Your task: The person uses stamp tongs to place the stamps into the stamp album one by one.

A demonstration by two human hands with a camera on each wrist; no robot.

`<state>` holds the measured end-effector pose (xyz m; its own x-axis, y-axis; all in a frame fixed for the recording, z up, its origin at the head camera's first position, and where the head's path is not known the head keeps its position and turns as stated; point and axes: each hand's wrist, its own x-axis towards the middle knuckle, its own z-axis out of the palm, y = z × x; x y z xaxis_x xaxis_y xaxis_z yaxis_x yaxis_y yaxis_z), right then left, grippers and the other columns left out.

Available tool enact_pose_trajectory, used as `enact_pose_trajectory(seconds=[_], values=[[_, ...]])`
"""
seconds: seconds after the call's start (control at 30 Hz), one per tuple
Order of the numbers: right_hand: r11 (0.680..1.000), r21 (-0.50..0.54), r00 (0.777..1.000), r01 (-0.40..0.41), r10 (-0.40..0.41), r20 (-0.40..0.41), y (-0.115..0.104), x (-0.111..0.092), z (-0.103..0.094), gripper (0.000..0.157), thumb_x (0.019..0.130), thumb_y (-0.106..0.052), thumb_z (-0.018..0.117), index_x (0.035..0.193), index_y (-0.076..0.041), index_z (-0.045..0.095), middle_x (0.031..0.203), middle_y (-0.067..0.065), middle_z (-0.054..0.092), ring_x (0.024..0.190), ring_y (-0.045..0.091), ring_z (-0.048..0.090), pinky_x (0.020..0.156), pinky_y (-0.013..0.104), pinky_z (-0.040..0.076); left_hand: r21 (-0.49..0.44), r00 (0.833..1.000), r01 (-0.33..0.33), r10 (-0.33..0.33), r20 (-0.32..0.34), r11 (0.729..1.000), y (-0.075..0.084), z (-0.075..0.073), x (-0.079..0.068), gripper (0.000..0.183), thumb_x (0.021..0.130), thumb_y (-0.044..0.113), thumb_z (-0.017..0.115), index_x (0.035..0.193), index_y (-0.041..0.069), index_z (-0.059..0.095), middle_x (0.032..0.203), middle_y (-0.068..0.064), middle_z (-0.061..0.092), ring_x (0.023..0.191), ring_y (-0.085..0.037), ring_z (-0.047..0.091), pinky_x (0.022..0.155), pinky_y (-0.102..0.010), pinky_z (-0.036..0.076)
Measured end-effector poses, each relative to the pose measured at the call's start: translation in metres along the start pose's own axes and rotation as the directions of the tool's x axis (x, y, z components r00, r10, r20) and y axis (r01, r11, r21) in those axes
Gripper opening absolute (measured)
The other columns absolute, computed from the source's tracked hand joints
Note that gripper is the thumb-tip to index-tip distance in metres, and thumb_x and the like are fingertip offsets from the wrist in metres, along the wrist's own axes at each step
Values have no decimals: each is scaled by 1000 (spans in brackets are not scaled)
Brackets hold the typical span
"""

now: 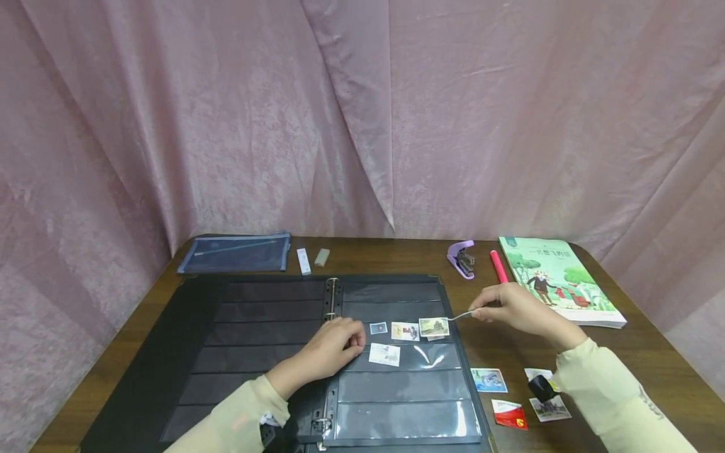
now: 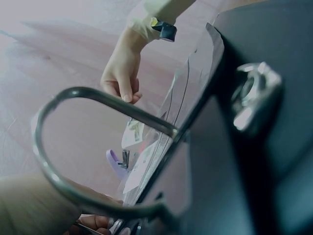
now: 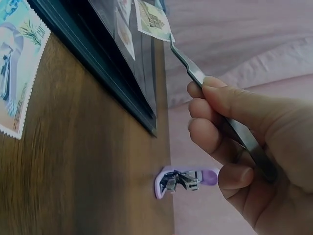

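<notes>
My right hand (image 1: 512, 308) pinches metal tweezers (image 3: 242, 134), whose tips hold the edge of a stamp (image 1: 433, 326) picturing a building. That stamp is over the right page of a black stamp album (image 1: 404, 384), overlapping another stamp's edge. Left of it on the page are a stamp with a reddish picture (image 1: 404, 331), a small blue stamp (image 1: 378, 328) and a pale stamp (image 1: 384, 354). My left hand (image 1: 331, 346) rests on the album by the binder rings, fingers bent. In the left wrist view a ring (image 2: 73, 196) crosses in front, and the fingertips are partly hidden.
Loose stamps, one blue (image 1: 489, 380) and one red (image 1: 510, 414), lie right of the album, with others under my right forearm. Behind are a mesh pouch (image 1: 235, 253), an eraser (image 1: 321, 257), a white stick (image 1: 303, 261), a purple stapler (image 1: 461, 259), a red pen (image 1: 498, 266) and a book (image 1: 557, 277).
</notes>
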<state>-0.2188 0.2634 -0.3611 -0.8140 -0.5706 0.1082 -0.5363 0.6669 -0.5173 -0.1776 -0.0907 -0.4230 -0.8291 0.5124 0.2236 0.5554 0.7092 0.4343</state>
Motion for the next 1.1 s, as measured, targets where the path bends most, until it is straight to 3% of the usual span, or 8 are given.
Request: enact_pose_trajectory(seconds=[0.5,1.1], values=[[999,-3,994,32,-31,102,-3,14,14,9,81,-18,64,85,-14,70,75,-6,64,64,0,55,58,20,46,-9,1000,15,-15,9,1000,1,0,0,16,79,16,65,73,23,53,69,14,45,70,-4,40,76,-27,34],[999,39,979,16,-23,202,-6,14,19,8,81,-18,64,84,-15,70,72,-6,63,63,3,53,57,20,46,-2,1000,-3,3,-11,1000,0,0,0,16,79,16,65,72,22,52,68,14,45,69,-3,40,74,-26,34]])
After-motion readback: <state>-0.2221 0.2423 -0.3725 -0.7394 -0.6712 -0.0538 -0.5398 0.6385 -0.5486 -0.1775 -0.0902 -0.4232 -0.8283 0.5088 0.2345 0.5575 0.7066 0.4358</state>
